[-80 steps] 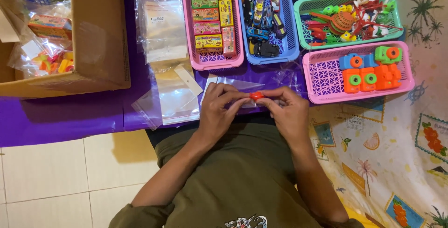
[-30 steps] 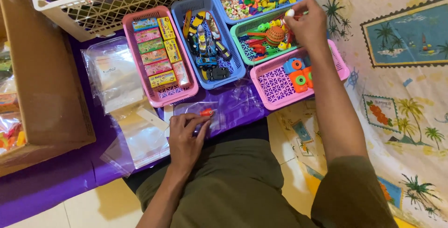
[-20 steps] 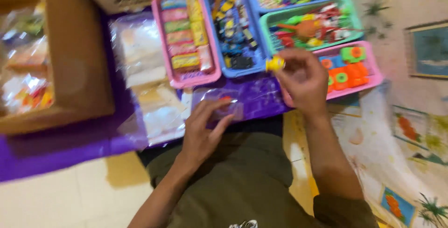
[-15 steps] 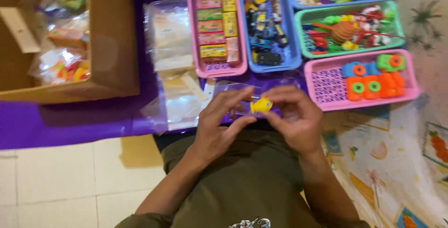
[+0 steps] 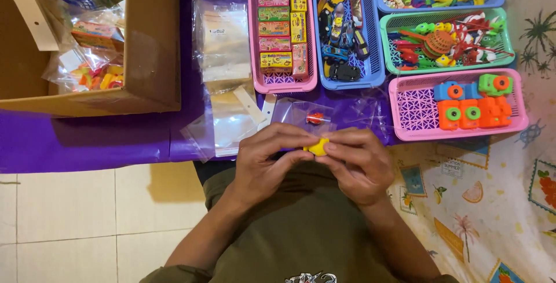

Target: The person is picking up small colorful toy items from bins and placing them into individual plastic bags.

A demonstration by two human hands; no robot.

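Taking the small yellow toy (image 5: 317, 146) as the marker, far off to its upper left sits a cardboard box (image 5: 152, 57) holding filled packets, and nearer, still up and to the left, lies a loose heap of empty clear plastic bags (image 5: 223, 80) on the purple table cover (image 5: 87, 141). The left hand (image 5: 267, 164) comes in just left of the toy, fingers curled, thumb and fingertips pressed against it. The toy itself sits between both hands, just below a clear bag (image 5: 301, 112) with a small red piece (image 5: 314, 118) inside. It looks like a hard, light plastic bit, smooth enough to slip, so a fingertip pinch across its sides seems the sensible hold; the bag above is thin and floppy and would want holding at its mouth. The right hand (image 5: 359, 164) closes on the toy from the right, pinching it too. Above the toy stand a pink basket of small boxes (image 5: 282, 28) and a blue basket of toy cars (image 5: 346, 28); up to the right, a pink basket of toy cameras (image 5: 457, 106).
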